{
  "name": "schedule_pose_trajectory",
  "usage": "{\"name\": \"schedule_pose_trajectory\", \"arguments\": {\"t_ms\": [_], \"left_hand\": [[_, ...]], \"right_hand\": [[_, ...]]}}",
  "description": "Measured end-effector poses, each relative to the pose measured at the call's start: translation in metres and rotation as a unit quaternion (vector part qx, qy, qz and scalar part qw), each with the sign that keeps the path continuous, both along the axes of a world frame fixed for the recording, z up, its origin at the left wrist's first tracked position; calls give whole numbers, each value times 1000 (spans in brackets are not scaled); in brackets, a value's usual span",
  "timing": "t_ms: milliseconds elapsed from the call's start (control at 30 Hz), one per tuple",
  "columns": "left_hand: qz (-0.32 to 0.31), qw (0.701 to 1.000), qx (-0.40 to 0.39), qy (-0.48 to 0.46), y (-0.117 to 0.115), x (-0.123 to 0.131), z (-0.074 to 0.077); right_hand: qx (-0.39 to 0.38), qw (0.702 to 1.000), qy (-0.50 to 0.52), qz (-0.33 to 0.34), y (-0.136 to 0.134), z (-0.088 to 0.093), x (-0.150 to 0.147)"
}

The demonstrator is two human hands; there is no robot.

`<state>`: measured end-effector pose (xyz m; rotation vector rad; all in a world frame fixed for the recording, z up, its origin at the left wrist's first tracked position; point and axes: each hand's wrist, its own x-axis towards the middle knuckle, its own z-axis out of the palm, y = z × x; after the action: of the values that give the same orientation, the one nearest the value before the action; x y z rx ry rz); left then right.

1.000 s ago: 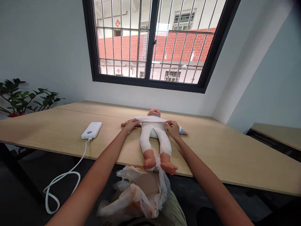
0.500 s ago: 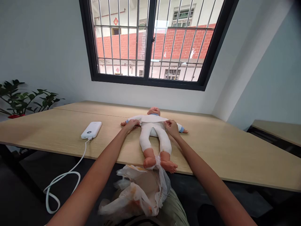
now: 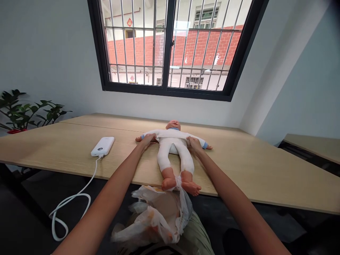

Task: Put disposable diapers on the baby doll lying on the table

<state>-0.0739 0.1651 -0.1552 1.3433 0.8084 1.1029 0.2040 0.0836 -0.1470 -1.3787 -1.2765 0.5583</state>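
Where a doll lies, wooden tabletop, barred window, potted plant

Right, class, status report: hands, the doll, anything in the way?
Left hand on sleeve of white-suited baby doll. Right hand at suit's side. Crumpled plastic at doll's feet, hanging over table edge.

An office-like room, pale wooden desks butted together, barred window, potted plant, plain painted walls

1 head-worn camera looks forward and down across the near edge of the wooden table, facing the barred window, with the baby doll fairly close below.
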Motion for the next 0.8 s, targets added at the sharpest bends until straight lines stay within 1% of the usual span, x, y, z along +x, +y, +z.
{"name": "schedule_pose_trajectory", "arguments": {"t_ms": [133, 233, 400, 500, 600, 700, 800], "left_hand": [[2, 1000, 11, -3, -4, 0, 2], [-3, 1000, 24, 6, -5, -2, 2], [-42, 997, 64, 29, -13, -4, 5], [-64, 993, 89, 39, -20, -1, 10], [-68, 990, 112, 59, -24, 3, 15], [-53, 987, 130, 73, -21, 5, 15], [-43, 988, 129, 72, -15, 4, 11]], "right_hand": [[-1, 1000, 1, -17, -1, 1, -1], [15, 1000, -5, -18, -3, 4, -3], [71, 997, -24, 21, -11, 12, -8], [70, 996, -26, 44, -14, 13, -13], [56, 997, -31, 50, -13, 12, -15], [49, 995, -81, 26, -8, 8, -12], [22, 990, -138, -27, -3, 1, -4]]}}
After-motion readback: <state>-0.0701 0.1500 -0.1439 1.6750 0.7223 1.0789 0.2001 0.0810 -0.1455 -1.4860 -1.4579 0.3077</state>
